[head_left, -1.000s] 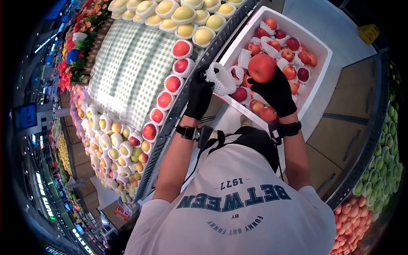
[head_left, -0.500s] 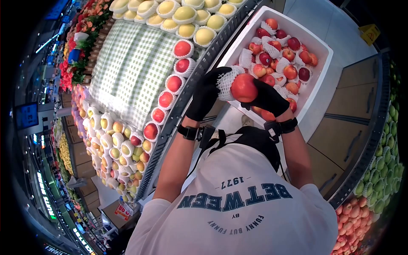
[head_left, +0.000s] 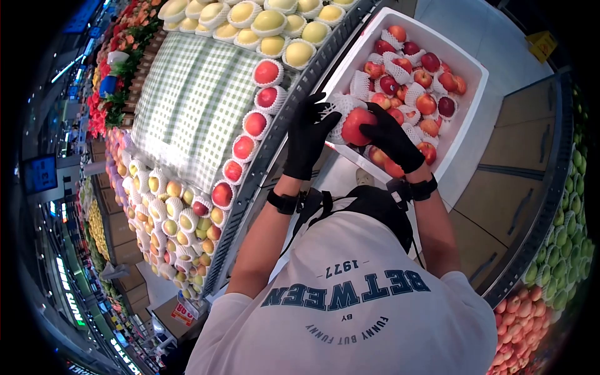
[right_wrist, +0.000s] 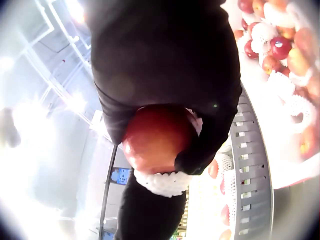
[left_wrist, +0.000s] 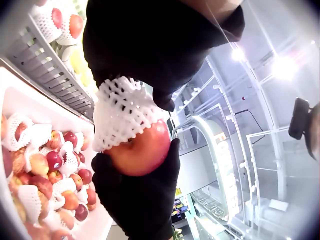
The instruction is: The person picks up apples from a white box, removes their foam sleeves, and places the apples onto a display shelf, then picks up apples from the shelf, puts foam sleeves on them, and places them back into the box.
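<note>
Both hands wear black gloves. In the head view, my right hand (head_left: 394, 140) grips a large red apple (head_left: 357, 127), fingers and thumb around its side. A white foam net (head_left: 340, 105) covers the apple's left part, and my left hand (head_left: 305, 140) holds that net, thumb reaching across it. The left wrist view shows the net (left_wrist: 122, 112) pulled over the upper part of the apple (left_wrist: 145, 152); the left fingertips behind it are partly hidden. Seen from the right wrist, the net's edge (right_wrist: 165, 183) rings the apple's far end.
A white foam box (head_left: 469, 119) of apples, some in nets, stands beyond my hands. On the left, a display holds a row of netted apples (head_left: 244, 147), yellow fruit (head_left: 272, 22) and a green checked cloth (head_left: 194, 94). Wooden cabinets (head_left: 519, 140) stand on the right.
The right hand has brought the apple left from above the box to the net. The net, hanging loose in my left hand earlier, now covers part of the apple.
</note>
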`<state>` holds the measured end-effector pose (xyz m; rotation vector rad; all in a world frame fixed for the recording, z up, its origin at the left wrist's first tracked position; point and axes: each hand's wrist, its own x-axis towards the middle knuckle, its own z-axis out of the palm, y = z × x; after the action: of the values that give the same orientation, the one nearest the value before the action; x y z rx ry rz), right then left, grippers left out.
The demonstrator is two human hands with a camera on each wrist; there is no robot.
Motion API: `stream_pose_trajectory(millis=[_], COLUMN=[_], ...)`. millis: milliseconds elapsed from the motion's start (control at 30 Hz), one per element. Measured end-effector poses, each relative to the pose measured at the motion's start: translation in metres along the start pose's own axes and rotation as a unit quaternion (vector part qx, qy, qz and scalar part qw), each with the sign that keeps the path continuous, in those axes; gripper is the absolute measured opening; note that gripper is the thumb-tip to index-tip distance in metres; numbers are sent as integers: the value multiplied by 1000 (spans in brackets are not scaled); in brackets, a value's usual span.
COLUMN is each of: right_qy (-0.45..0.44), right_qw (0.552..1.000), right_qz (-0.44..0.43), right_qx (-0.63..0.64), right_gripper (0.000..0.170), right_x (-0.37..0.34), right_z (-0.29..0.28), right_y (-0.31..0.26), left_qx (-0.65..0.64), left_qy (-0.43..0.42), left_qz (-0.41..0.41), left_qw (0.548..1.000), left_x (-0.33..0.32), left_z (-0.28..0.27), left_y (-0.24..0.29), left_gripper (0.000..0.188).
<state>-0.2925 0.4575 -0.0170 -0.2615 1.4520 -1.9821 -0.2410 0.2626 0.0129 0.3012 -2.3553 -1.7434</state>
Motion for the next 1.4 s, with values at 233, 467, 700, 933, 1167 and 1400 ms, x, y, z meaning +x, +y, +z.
stream_pose_trajectory(millis=[233, 467, 700, 933, 1167, 1400], right_qy=[111, 82, 131, 158, 152, 130], right_qw=[958, 981, 984, 969, 955, 978], right_qz=[-130, -88, -65, -121, -96, -131], right_qx=[-231, -155, -105, -147, -237, -100], right_gripper=[77, 69, 74, 83, 80, 54], right_x=[-1, -14, -8, 4, 3, -1], right_z=[11, -1, -8, -5, 0, 1], right_y=[1, -4, 13, 25, 10, 11], left_qx=[-55, -130, -334, -263, -237, -425], left_qy=[-73, -93, -87, -76, -78, -96], left_qz=[-25, -90, -218, -161, -146, -217], left_qw=[996, 983, 913, 948, 957, 874], left_x=[-6, -1, -4, 0, -2, -5], left_z=[6, -2, 13, 17, 13, 7], left_y=[-15, -15, -38, -30, -34, -25], left_gripper=[58, 51, 49, 49, 40, 52])
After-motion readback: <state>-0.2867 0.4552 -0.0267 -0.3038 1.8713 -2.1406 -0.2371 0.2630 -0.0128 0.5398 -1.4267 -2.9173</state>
